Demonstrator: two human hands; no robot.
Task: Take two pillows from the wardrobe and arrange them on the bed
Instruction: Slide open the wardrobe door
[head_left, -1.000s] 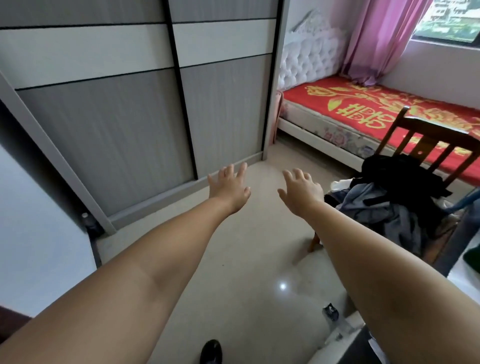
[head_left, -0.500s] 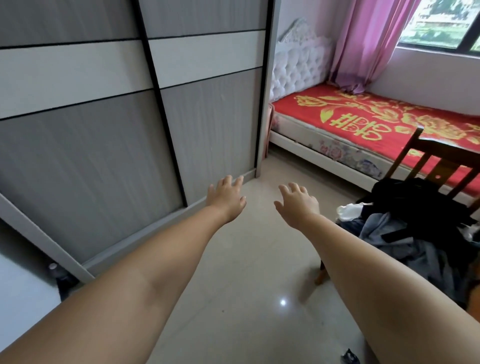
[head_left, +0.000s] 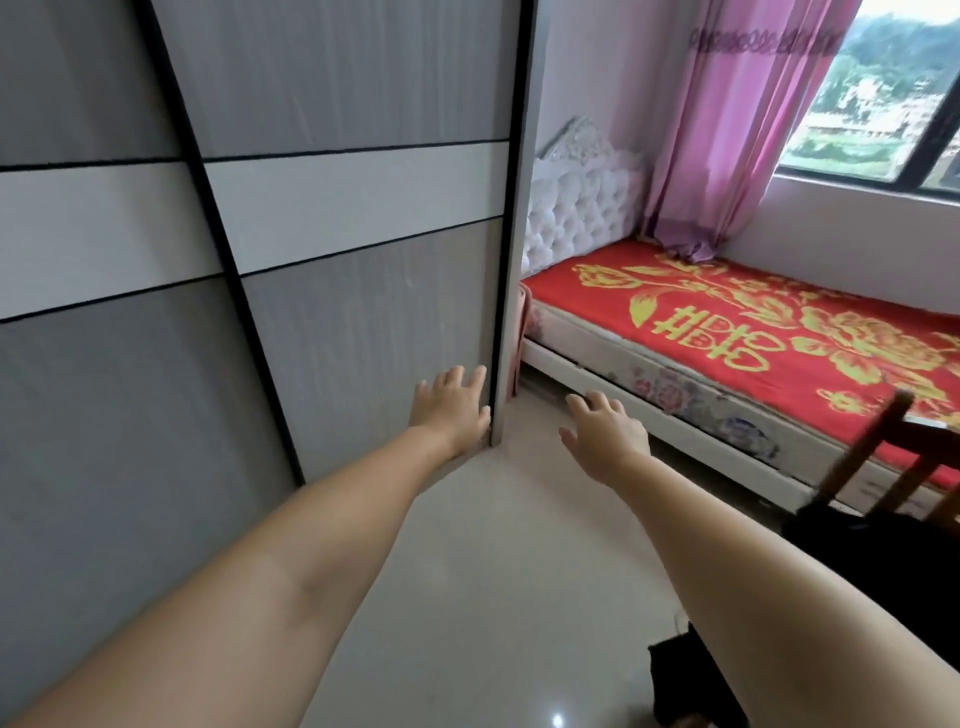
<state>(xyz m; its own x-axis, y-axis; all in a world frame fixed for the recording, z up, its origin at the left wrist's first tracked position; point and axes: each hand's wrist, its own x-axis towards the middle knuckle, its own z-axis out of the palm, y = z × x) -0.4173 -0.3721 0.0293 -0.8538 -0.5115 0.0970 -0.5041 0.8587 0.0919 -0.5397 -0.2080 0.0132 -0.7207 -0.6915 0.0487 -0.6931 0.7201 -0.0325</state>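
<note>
Reaching forward with both arms, the person is standing nearer the wardrobe than half a second ago: the left hand, earlier hovering over the floor, is now lying with spread, straight fingers against the right sliding door, just beside its right edge, holding nothing. The right hand is hovering apart from it over the floor, fingers relaxed and empty. Both doors are standing closed, so the pillows are hidden and their direction cannot be told. The bed is running lengthwise from its tufted white headboard beside the wardrobe toward the right, under a red and gold cover. A pink curtain is hanging by the window. A wooden chair is showing at the right edge, with dark clothes below it.
</note>
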